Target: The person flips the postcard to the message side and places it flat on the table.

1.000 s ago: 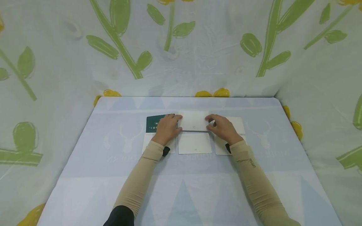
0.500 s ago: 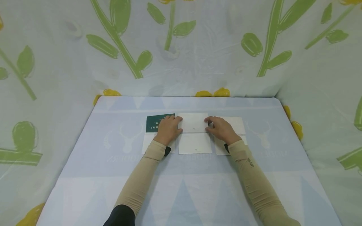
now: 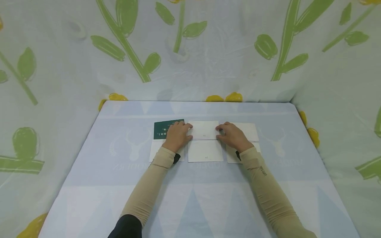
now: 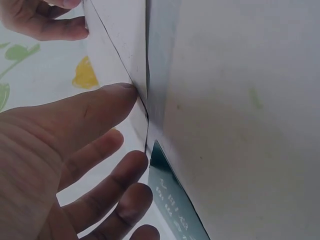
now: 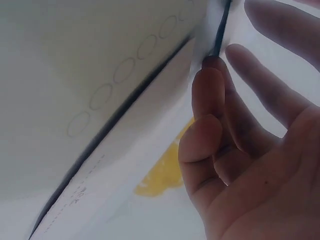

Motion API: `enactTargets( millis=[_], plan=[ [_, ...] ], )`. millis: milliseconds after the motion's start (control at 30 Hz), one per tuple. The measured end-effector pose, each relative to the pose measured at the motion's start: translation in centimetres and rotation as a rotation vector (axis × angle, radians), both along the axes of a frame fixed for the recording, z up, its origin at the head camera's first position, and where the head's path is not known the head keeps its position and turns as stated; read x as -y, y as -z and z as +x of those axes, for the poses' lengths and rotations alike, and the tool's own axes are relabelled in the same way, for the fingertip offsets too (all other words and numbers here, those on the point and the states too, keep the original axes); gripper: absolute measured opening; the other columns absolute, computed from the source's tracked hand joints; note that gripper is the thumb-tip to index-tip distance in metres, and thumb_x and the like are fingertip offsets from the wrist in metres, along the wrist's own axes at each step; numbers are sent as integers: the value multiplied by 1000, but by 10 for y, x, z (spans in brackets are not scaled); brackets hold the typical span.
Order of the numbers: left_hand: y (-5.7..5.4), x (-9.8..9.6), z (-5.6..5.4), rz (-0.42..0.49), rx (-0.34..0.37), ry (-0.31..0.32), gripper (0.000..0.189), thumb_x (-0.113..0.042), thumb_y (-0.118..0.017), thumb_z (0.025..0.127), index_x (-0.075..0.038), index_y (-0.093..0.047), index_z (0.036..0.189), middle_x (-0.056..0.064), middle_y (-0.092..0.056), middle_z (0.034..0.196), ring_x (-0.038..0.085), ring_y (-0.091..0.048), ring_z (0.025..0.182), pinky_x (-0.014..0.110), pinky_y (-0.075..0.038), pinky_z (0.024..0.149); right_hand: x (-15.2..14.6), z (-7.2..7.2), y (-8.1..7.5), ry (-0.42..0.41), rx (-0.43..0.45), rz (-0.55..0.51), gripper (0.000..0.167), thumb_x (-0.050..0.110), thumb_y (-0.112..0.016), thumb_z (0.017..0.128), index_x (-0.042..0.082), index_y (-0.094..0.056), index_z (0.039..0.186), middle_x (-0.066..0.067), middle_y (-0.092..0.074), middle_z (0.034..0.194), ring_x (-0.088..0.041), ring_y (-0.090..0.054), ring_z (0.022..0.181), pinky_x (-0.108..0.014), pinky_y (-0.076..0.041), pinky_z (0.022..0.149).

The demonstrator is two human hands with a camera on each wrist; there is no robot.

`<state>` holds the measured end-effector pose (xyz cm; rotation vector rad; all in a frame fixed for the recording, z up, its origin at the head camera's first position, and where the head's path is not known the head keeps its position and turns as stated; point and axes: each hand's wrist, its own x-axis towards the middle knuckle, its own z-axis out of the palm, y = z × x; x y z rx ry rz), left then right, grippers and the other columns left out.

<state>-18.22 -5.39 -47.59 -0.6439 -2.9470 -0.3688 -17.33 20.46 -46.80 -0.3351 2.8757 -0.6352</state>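
Postcard-like cards lie in two rows on the table; several are white side up. My left hand (image 3: pixel 177 136) touches the left edge of the white card (image 3: pixel 203 130) in the middle of the far row. At that card's right edge rest the fingertips of my right hand (image 3: pixel 234 135). In the left wrist view, the thumb and fingers of my left hand (image 4: pixel 95 165) are spread loosely. Bent fingers show on my right hand (image 5: pixel 240 135) in the right wrist view. Partly under the left hand is a green card (image 3: pixel 162 130) with white writing.
In the near row, a white card (image 3: pixel 205 151) lies below the middle one, with others (image 3: pixel 156 150) partly behind the wrists. A white card (image 3: pixel 248 131) sits at far right. The table (image 3: pixel 190 211) has a pale blue patterned cover; flowered cloth (image 3: pixel 208 66) hangs behind.
The middle far-row card has come down toward me and now lies flat, its near edge by the card below. Both hands shifted slightly with it.
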Motion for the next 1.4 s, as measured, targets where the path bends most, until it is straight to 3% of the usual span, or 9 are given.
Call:
enactTargets(
  millis=[367, 567, 767, 1067, 1400],
  plan=[
    [0, 0, 0, 6, 12, 1, 45, -29, -81, 88, -11, -69, 127, 12, -68, 116, 31, -62, 106, 46, -53, 90, 0, 2, -1, 0, -4, 25, 40, 25, -73, 95, 7, -67, 130, -18, -61, 131, -36, -56, 123, -50, -44, 104],
    [-4, 11, -1, 31, -12, -4, 49, -30, -80, 89, -9, -67, 131, 15, -67, 122, 35, -62, 111, 48, -54, 86, -3, 5, -2, -24, -89, -2, 38, 24, -72, 96, 6, -67, 129, -18, -63, 129, -36, -59, 118, -49, -47, 100],
    [-10, 34, -2, 70, 16, -58, 49, -29, -79, 89, -10, -66, 132, 15, -67, 122, 35, -62, 107, 47, -53, 84, -9, 11, -4, -16, -173, -67, 37, 23, -72, 96, 7, -67, 129, -17, -62, 128, -32, -60, 107, -46, -51, 90],
    [-16, 68, 4, 142, 116, -138, 55, -33, -79, 89, -10, -62, 136, 17, -63, 129, 37, -58, 114, 52, -47, 97, -16, 27, -8, 3, -275, -168, 43, 20, -71, 96, 7, -61, 136, -18, -59, 132, -33, -60, 104, -47, -52, 85],
    [-11, 114, 11, 91, 155, -189, 56, -32, -79, 90, -8, -61, 138, 19, -61, 129, 38, -57, 113, 52, -47, 97, -18, 37, -7, -13, -265, -170, 49, 23, -69, 98, 9, -54, 143, -14, -61, 133, -33, -58, 109, -48, -50, 87]
  ],
)
